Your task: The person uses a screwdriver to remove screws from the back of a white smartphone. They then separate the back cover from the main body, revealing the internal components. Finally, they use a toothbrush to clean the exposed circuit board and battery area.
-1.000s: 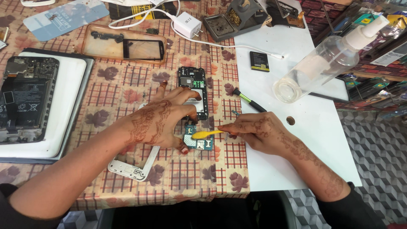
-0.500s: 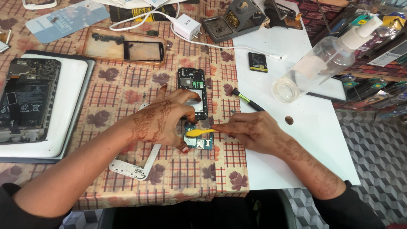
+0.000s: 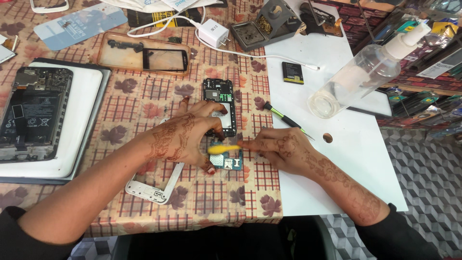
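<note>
An opened small phone body (image 3: 219, 103) lies on the patterned tablecloth in the middle of the table. Just below it sits a blue-green circuit board (image 3: 226, 161). My left hand (image 3: 185, 137) rests over the phone's lower end and pins the board with fingertips and thumb. My right hand (image 3: 279, 149) holds a small yellow tool (image 3: 222, 149), its tip over the board. A white phone frame (image 3: 156, 185) lies partly under my left wrist.
A green-handled screwdriver (image 3: 284, 119) lies just beyond my right hand. A clear spray bottle (image 3: 358, 77) lies on the white mat (image 3: 356, 159). A small black battery (image 3: 292, 72), a white charger (image 3: 212, 32), a transparent phone case (image 3: 144, 55) and a larger opened phone (image 3: 33, 110) surround the work spot.
My right hand has slid a little left, carrying the yellow tool further over the board. My left hand stays on the phone and board.
</note>
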